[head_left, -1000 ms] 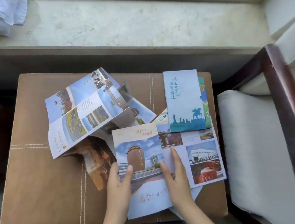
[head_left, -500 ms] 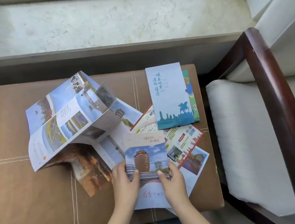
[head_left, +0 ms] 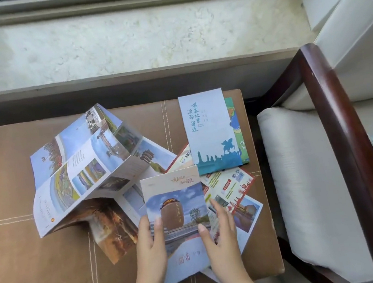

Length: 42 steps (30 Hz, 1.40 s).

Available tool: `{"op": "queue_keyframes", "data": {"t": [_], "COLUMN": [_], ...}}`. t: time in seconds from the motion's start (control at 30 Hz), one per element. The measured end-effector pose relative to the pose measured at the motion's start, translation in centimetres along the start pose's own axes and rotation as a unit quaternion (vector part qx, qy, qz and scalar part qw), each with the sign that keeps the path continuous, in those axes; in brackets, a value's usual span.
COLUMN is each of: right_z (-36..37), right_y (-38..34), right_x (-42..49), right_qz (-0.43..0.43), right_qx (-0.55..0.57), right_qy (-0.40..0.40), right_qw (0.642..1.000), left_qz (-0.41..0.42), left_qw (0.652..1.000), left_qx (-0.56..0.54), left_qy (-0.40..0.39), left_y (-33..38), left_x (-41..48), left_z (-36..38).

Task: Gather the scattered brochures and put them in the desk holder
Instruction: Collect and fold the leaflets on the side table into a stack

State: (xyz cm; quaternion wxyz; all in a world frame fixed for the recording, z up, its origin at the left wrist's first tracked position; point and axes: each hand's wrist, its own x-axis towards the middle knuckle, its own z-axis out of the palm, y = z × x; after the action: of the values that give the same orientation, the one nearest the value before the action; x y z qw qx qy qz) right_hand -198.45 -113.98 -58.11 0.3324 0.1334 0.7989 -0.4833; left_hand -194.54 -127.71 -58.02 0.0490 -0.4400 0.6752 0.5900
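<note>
Brown stitched-leather surface carries the scatter. Jar-cover brochure sits between both hands atop looser sheets, likely being squared for lifting. Left hand pinches its left edge, thumb on top. Right hand pinches the right edge, fingers stretched forward over a red leaflet. Unfolded brochure tents beyond the left hand. Pale blue brochure lies beyond the right. Holder not in view.

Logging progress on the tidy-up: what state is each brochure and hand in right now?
jar brochure, folded, held at both side edges.
large brochure, unfolded, tented up.
pale blue brochure, folded, flat on green brochure.
left hand, grips jar brochure.
right hand, grips jar brochure.
</note>
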Motion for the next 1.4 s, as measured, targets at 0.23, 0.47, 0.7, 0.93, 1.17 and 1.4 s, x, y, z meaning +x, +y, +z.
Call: {"op": "queue_keyframes", "data": {"t": [0.23,0.47,0.7,0.93,1.17,1.4], "right_z": [-4.7,-8.1,-7.5,-7.5,-7.6,0.0], "right_y": [-5.6,-9.1,-7.9,-7.0,-6.9,-3.8], "right_x": [4.5,15.6,20.0,20.0,13.6,5.7], "right_qz": [-0.074,-0.087,-0.065,-0.059,-0.139,-0.058], "right_qx": [0.119,0.045,-0.13,-0.152,-0.048,-0.089], "right_qy": [0.125,0.232,0.275,0.286,0.257,0.024], "right_qw": [0.982,0.968,0.951,0.944,0.955,0.994], "left_qz": [0.069,0.105,0.152,0.19,0.275,0.305], "left_qw": [0.995,0.985,0.968,0.935,0.935,0.869], "left_qx": [-0.029,0.111,0.185,0.282,0.225,0.37], "left_qy": [-0.059,-0.078,-0.072,-0.097,-0.021,0.121], "left_y": [8.0,10.5,8.5,8.3,9.7,4.4], "left_x": [5.4,13.1,13.6,12.2,8.2,3.0], "left_z": [5.6,10.8,12.2,11.9,2.1,-10.2]}}
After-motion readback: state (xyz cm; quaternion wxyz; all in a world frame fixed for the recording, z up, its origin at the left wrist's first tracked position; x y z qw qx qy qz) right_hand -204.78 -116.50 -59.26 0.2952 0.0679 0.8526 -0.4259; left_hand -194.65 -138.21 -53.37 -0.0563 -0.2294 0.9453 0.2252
